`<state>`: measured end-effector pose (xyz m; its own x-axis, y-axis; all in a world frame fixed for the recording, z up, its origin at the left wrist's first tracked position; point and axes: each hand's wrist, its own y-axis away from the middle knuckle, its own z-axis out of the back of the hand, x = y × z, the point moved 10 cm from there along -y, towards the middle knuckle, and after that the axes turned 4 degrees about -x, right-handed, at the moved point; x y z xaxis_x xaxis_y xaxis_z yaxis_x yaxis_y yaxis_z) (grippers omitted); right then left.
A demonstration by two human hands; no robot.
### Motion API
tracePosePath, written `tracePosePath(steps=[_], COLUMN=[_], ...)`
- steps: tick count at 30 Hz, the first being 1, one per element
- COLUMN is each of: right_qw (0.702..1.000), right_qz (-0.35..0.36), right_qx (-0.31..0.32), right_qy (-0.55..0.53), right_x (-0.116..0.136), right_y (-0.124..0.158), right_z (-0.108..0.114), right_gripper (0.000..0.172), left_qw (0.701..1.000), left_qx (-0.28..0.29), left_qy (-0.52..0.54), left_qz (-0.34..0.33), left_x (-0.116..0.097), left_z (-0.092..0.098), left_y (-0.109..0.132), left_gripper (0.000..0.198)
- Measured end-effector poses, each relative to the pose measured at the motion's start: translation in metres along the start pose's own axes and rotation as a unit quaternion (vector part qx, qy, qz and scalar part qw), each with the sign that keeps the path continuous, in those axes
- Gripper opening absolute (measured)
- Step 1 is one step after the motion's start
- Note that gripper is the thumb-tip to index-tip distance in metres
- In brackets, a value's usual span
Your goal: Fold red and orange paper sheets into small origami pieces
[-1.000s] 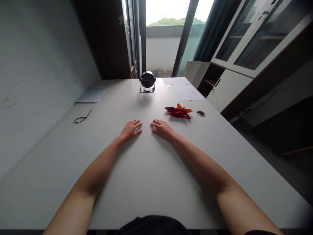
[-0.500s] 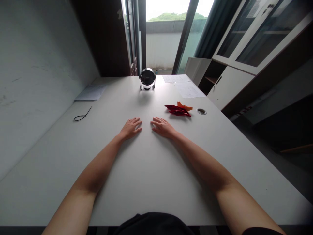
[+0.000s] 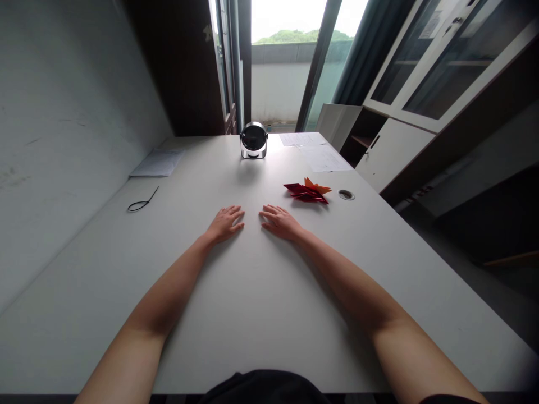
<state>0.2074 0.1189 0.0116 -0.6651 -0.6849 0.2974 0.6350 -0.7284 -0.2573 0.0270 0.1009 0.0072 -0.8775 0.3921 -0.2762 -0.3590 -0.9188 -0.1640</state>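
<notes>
My left hand (image 3: 226,223) lies flat on the white table (image 3: 252,314), fingers apart and holding nothing. Across a small gap, my right hand (image 3: 281,221) rests the same way, palm down with its fingers spread. Just beyond the right hand, to its right, sits folded red paper (image 3: 306,192) with several pointed tips. Behind it, partly covered, is a folded orange paper piece (image 3: 319,187). Neither hand touches the papers. A looped black cable tie (image 3: 143,202) lies well to the left of my left hand.
A round black device on a metal stand (image 3: 253,140) stands at the far edge. Paper sheets lie at the back right (image 3: 324,158) and back left (image 3: 158,163). A cable hole (image 3: 346,194) is set in the tabletop at right. A wall (image 3: 63,168) borders the left side.
The whole view has shifted slightly downward in the picture, as the camera tilted a little. Both hands and the objects keep their places on the table.
</notes>
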Motion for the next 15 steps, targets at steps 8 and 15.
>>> tracePosePath(steps=[8,15], right_qw=[1.000,1.000], right_qz=[-0.002,-0.003], right_qx=[-0.001,-0.003], right_qy=[-0.003,-0.002], right_x=[-0.0022,-0.0014], right_y=[-0.0003,-0.0001], right_z=[-0.0015,-0.0006], right_gripper=[0.052,0.052], left_qw=[1.000,1.000], left_qx=[-0.001,-0.004], left_qy=[0.000,0.003], left_qz=[-0.002,0.000], left_x=[-0.0006,-0.0012], left_z=[0.0008,0.0018], left_y=[0.0003,0.0005], left_gripper=[0.055,0.054])
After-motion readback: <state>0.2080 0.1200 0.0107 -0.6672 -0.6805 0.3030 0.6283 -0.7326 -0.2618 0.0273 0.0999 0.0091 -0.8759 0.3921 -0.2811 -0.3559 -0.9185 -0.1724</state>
